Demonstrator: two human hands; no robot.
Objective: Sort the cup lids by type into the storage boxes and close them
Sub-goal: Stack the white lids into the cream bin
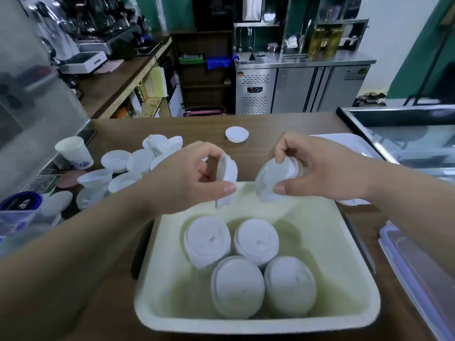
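Note:
A pale storage box [344, 244] sits open in front of me on the wooden counter, with several white cup lids [208, 239] stacked inside it. My left hand [182, 178] pinches a white lid [227, 169] on edge above the box's far rim. Beside it my right hand [327, 173] grips a small stack of translucent lids [268, 180], tilted toward the box. More white lids lie in a loose pile [138, 161] at the left. One single lid [236, 134] lies further back on the counter.
A clear box lid with blue clips [418, 271] lies at the right. A white tray [344, 143] sits behind my right hand. A paper cup [73, 151] and a dark-lidded container [19, 205] stand at the left. A glass display case [406, 134] borders the far right.

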